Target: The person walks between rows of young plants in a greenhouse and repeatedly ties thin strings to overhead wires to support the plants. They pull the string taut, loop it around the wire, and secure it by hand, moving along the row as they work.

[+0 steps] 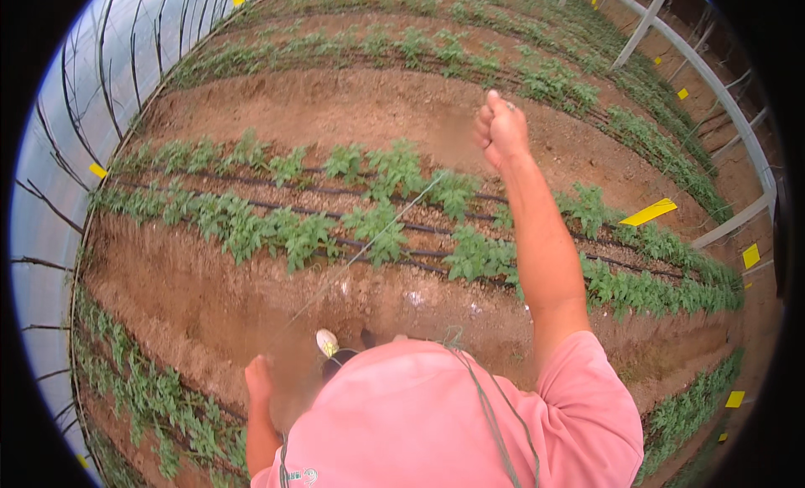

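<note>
Head view: our right hand (pixel 501 132) is raised, fingers clamped on a thin pale string (pixel 381 232) that slants down toward our blurred left hand (pixel 258 379), whose fingers we cannot tell. Keeping the line taut and clear of leaves seems wise. Beneath it run rows of young green plants (pixel 377 224) with black drip hoses (pixel 293 207).
</note>
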The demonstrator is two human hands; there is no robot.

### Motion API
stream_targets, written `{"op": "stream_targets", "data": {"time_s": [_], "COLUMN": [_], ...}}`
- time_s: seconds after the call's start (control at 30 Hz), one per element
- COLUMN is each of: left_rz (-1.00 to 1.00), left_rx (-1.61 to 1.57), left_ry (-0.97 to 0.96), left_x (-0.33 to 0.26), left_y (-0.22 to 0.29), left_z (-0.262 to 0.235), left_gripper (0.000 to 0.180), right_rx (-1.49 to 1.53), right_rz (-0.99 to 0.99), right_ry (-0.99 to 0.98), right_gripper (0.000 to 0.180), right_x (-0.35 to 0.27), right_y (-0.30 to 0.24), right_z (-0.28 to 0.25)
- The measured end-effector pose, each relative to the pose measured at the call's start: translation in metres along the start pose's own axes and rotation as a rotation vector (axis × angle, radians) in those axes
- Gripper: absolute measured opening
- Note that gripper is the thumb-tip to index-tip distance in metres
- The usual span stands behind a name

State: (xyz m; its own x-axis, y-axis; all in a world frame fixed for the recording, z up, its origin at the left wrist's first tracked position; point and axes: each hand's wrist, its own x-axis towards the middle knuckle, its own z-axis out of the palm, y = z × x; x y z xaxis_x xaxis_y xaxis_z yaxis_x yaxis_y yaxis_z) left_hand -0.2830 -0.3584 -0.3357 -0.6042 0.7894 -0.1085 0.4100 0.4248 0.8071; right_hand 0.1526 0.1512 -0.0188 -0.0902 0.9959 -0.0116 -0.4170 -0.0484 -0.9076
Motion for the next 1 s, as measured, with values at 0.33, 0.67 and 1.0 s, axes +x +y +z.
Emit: {"op": "stream_targets", "data": {"time_s": [0.33,0.67,1.0], "left_rz": [-0.182,-0.662,-0.323], "left_rx": [0.115,-0.27,-1.306], "left_ry": [0.115,0.175,0.058], "left_x": [-0.044,-0.033,0.064], "left_y": [-0.05,-0.002,0.159], "left_z": [-0.09,-0.177,-0.075], "left_gripper": [0.05,0.047,0.039], "right_rx": [0.2,-1.103,-0.733], "right_rz": [0.022,0.358,0.34], "right_ry": [0.239,0.312,-0.664], "right_gripper": [0.025,0.042,0.057], "right_x": [0.047,0.101,-0.136], "right_y": [0.044,0.096,0.298], "right_z": [-0.054,-0.16,0.1]}}
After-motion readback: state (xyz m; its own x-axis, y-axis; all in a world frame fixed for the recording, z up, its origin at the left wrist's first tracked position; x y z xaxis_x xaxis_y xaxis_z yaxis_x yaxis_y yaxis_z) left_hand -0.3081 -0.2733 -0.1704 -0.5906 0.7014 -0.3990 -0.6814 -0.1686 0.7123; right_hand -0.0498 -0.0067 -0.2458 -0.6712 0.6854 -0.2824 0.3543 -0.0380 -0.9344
